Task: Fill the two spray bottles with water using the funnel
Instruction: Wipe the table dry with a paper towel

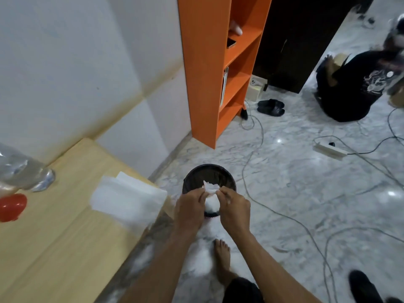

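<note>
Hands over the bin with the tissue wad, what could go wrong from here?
1. Both hands, left hand and right hand, pinch the tissue wad over the near rim of the black bin; dropped short, it may land on the floor.
2. Cables run across the floor beside the bin and the bare foot: a possible trip.
3. The paper sheets overhang the table edge and could slide off.

clear bottle (19,171) cut off at left edge; red funnel (12,207) likewise

Both hands (213,207) on crumpled tissue (211,196)
</note>
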The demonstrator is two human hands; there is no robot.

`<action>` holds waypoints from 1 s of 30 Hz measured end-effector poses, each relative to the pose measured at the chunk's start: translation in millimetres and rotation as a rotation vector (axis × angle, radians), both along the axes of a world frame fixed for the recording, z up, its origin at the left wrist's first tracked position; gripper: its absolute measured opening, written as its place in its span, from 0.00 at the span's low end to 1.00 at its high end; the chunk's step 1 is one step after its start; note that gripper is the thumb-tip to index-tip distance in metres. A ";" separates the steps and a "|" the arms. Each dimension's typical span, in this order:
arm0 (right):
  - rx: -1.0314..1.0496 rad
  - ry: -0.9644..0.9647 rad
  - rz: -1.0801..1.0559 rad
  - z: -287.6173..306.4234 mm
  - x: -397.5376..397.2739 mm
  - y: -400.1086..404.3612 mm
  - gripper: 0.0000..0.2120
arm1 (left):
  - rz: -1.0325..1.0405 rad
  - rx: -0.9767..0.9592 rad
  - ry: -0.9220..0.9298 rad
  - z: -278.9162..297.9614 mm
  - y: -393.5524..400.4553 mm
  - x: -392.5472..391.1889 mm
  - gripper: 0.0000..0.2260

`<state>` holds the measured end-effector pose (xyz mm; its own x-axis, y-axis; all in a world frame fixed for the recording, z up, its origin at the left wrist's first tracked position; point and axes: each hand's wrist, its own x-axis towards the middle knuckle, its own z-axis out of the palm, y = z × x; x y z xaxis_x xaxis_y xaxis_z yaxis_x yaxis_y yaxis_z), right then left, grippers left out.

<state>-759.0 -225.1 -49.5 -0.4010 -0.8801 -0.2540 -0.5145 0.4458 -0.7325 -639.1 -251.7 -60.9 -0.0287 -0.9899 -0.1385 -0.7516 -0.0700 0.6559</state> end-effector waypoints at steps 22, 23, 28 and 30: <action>0.199 -0.022 0.129 -138.7 -38.0 -130.2 0.26 | 0.010 0.293 -0.139 -136.1 -121.6 -36.4 0.24; 0.215 -0.030 0.125 -141.4 -38.4 -132.9 0.27 | 0.012 0.307 -0.146 -137.3 -124.2 -35.7 0.26; 0.253 -0.071 0.131 -149.9 -40.2 -140.7 0.28 | 0.016 0.321 -0.140 -144.7 -129.4 -27.5 0.27; 0.279 -0.103 0.121 -151.4 -41.1 -144.4 0.28 | 0.017 0.340 -0.149 -147.2 -131.7 -24.1 0.27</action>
